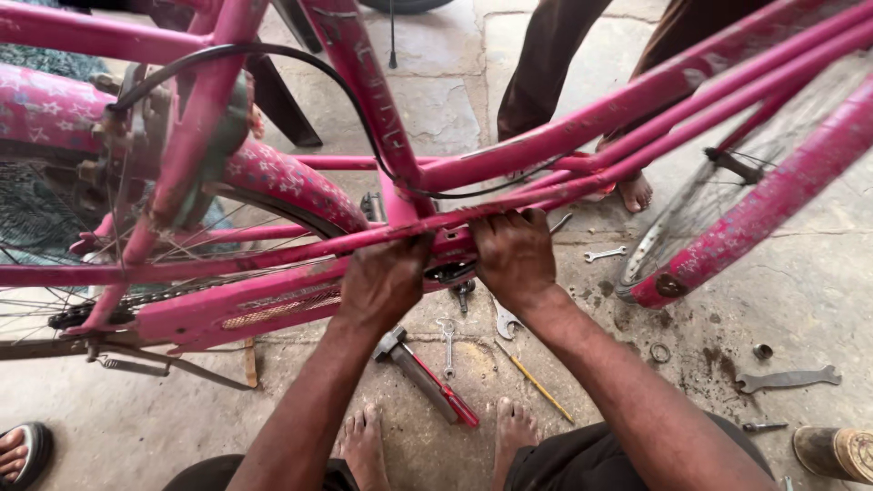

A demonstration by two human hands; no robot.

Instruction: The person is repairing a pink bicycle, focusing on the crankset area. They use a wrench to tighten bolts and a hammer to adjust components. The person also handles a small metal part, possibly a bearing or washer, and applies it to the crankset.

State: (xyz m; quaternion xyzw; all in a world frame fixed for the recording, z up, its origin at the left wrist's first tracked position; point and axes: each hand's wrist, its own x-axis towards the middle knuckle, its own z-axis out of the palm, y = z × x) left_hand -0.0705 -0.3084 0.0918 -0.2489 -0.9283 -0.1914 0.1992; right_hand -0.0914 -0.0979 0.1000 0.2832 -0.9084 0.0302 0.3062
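Observation:
A worn pink bicycle frame (627,100) fills the view, with its rear wheel and mudguard (282,177) at the left and its front wheel (727,195) at the right. My left hand (382,282) and my right hand (514,255) reach under the frame tubes at the crank area (450,270). Both hands are curled around parts there; what the fingers grip is hidden by the tubes. The pink chain guard (245,309) runs left of my left hand. My bare feet (364,445) rest on the floor below.
On the stone floor lie a red-handled hammer (427,377), a yellow screwdriver (536,384), small spanners (605,255), a flat wrench (787,377), a ring (659,352) and a nut (762,350). Another person's legs (546,64) stand behind the frame. A sandalled foot (18,452) is at bottom left.

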